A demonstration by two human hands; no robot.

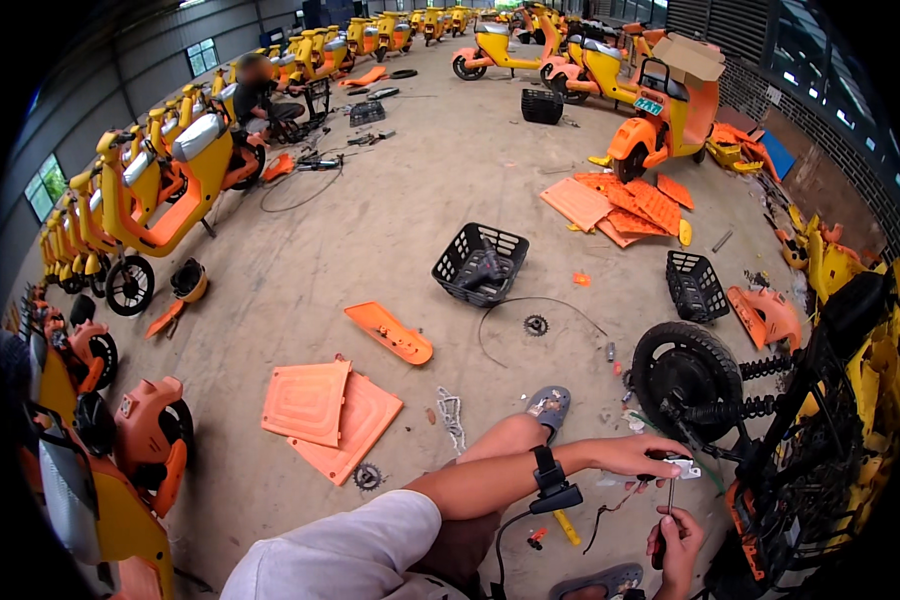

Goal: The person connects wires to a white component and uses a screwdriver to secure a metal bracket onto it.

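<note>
My left hand point(638, 456) reaches across to the right and is closed around a small silver metal part point(685, 468), most of which the fingers cover. Below it, my right hand point(678, 543) grips a screwdriver point(671, 496). The shaft points up and its tip meets the silver part, or comes very close to it. Thin dark wires point(602, 512) hang just under my left hand. Right beside both hands stands a stripped black scooter frame point(810, 440), with its rear wheel point(686, 382) and coil shock absorbers point(735, 408).
A black basket point(480, 264) holding a dark power tool sits ahead, with another black basket point(698, 287) to the right. Orange panels point(308, 403) and a loose sprocket point(367, 476) lie on the left. Yellow-orange scooters point(165, 190) line the left, where a person point(260, 105) crouches.
</note>
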